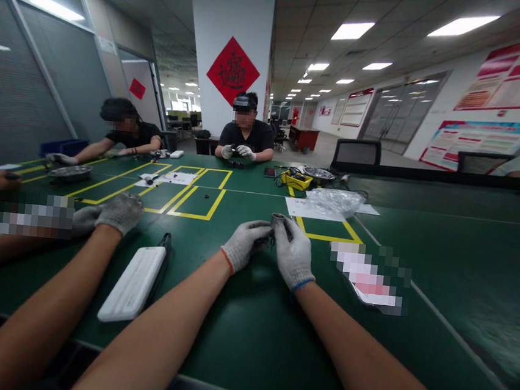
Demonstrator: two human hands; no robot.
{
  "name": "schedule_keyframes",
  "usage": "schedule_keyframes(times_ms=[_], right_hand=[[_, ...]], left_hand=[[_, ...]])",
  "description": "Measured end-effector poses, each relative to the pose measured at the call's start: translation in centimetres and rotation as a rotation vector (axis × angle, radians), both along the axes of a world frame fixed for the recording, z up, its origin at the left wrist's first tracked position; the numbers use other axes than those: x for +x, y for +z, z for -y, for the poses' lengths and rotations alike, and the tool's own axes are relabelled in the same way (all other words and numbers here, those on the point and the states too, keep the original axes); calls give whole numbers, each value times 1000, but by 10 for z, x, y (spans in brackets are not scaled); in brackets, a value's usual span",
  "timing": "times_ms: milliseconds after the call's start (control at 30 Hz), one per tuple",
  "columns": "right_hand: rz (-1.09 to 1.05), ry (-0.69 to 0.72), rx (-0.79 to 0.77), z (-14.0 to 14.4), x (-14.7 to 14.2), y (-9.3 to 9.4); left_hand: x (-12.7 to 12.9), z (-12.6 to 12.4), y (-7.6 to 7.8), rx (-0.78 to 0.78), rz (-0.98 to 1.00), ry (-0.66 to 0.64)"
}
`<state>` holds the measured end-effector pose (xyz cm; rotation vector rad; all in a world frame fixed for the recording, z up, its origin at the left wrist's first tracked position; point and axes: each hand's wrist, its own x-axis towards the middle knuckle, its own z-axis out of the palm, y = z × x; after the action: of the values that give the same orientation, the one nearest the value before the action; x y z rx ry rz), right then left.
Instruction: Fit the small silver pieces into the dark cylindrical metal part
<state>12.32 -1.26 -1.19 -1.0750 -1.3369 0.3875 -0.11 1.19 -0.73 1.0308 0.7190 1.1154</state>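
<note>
Both my hands wear white knit gloves and meet above the green table. My right hand point(294, 253) is closed around a small grey cylindrical metal part point(278, 217), whose round open top faces up. Close beside it, my left hand point(247, 243) has its fingers closed at a dark piece under the cylinder. Whether that dark piece and the cylinder are one part is hidden by the fingers. Thin dark bits hang down between the two hands.
A white power bank point(133, 284) lies left of my forearm, and a blurred-out phone-like object point(369, 279) on the right. Clear plastic wrap point(335, 202) and a yellow tray point(296, 179) sit ahead. A neighbour's gloved hand point(121, 212) works at left; two people sit beyond.
</note>
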Motion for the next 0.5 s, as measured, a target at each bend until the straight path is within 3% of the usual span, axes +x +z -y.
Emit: schedule_keyframes(times_ms=[333,500], right_hand=[[-59,-9,0,0,0,3],[-160,-11,-44,-5,2,1]], left_hand=[[-1,-2,4,29,-13,25],[-11,-12,12,19,13,109]])
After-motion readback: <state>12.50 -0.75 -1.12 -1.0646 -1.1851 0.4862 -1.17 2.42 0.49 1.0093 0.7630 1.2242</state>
